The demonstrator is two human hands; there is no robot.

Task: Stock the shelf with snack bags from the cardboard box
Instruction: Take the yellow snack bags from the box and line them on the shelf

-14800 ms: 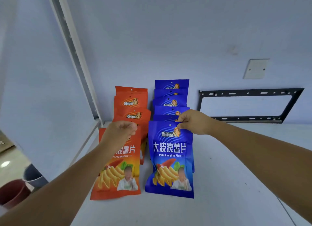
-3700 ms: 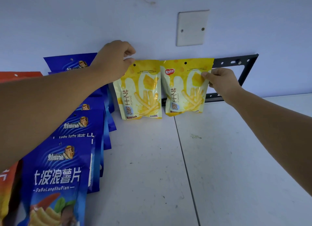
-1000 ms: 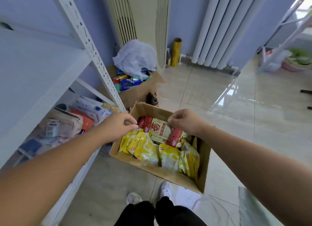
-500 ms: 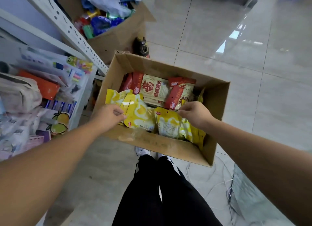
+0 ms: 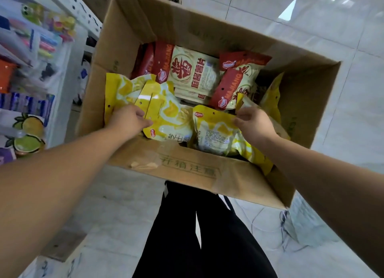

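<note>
Head view, looking down. Yellow snack bags sit in the near half of the open cardboard box [image 5: 187,169], mid-frame, on the tiled floor [image 5: 332,28]. The left one [image 5: 168,115] lies face up over other yellow bags. The right one [image 5: 214,128] lies back-panel up, just beside it. Behind them, toward the top of the frame, is a stack of red-and-cream snack bags [image 5: 193,74]. More yellow bags are wedged along the box's right wall.

Progress, judged: the pick stage of one more round. The box is far from empty, with two kinds of bag and several of each, so plenty is left to carry over. No bag has been lifted clear yet. The shelf being stocked isn't in view, so I cannot tell how much is already placed.

Left hand [image 5: 128,122], centre-left: arm stretched down from the lower left, knuckles up, fingers curled onto the left yellow bag's top edge, gripping it. Right hand [image 5: 253,124], centre-right: arm in from the lower right, thumb and fingers pinching the right yellow bag's top corner. The hands are well apart, one bag each.

Outward: a white perforated rack upright [image 5: 83,9] at the upper left, with mixed packaged goods [image 5: 31,49] on the lower tiers down the left edge. The person's black trousers [image 5: 197,225] are at bottom centre, under the box's near wall.
</note>
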